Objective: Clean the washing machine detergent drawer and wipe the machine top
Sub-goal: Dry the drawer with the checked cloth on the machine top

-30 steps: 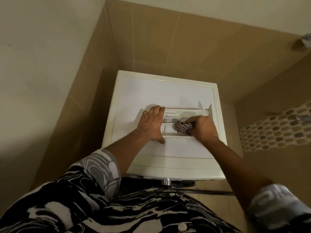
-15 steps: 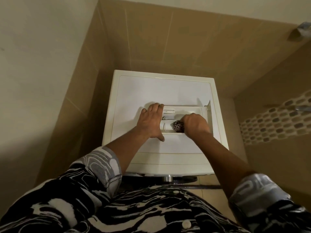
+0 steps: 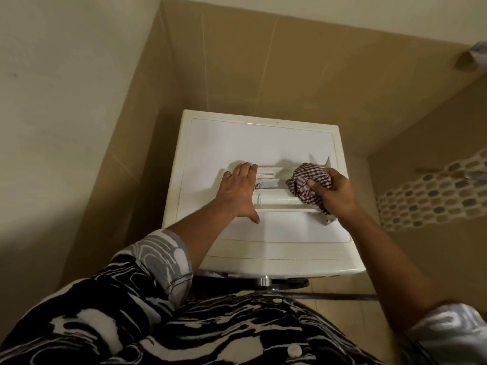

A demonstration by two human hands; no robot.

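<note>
The drawer (image 3: 274, 198) is lying mid-top on the washing machine (image 3: 237, 138). The left hand (image 3: 238, 192), fingers straight and thumb spread, is resting on its 9 o'clock end; the right hand (image 3: 333, 193) is clutching a bunched cloth (image 3: 308, 183) at 3 o'clock.

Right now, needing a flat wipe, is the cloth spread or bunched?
Bunched: the right hand grips the checkered cloth as a crumpled wad.
</note>
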